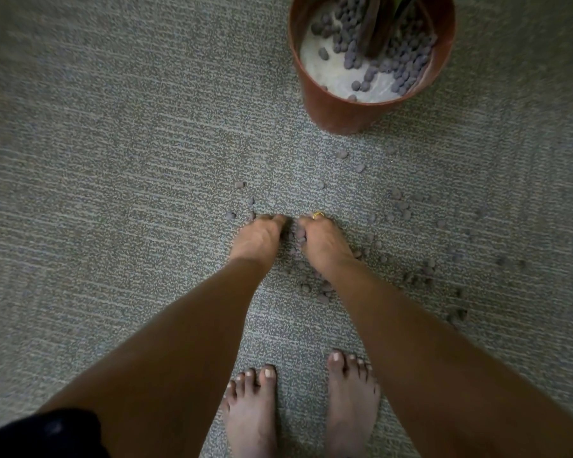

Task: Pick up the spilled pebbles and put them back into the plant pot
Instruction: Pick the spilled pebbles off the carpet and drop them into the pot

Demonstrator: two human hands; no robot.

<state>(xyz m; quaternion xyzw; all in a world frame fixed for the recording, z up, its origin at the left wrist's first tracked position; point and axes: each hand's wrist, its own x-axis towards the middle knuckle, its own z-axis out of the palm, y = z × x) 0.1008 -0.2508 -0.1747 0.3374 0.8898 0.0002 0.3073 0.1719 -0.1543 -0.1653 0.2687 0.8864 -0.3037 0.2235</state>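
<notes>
A: Since there's only the head view, quick pass: both hands are down on the carpet [113, 160], side by side in the middle. Left hand [258, 238] is curled, fingers bunched; can't tell if it holds anything. Right hand [321, 241] is curled too, a few pebbles [401, 206] showing at its inner edge, so probably cupping some.

B: Where's the rest?

A: Scattered near and right of the hands. The pot [371, 104] stands far right, upright, partly filled.

B: Risks?

A: Loose cupped grip, so pebbles could drop on the way to the pot. Bare feet [351, 404] stand near the spill, so a step could scatter more. A hand knocking the rim might tip the pot.

B: Any text?

A: None readable. Just a gold ring [318, 214] on the right hand.
</notes>
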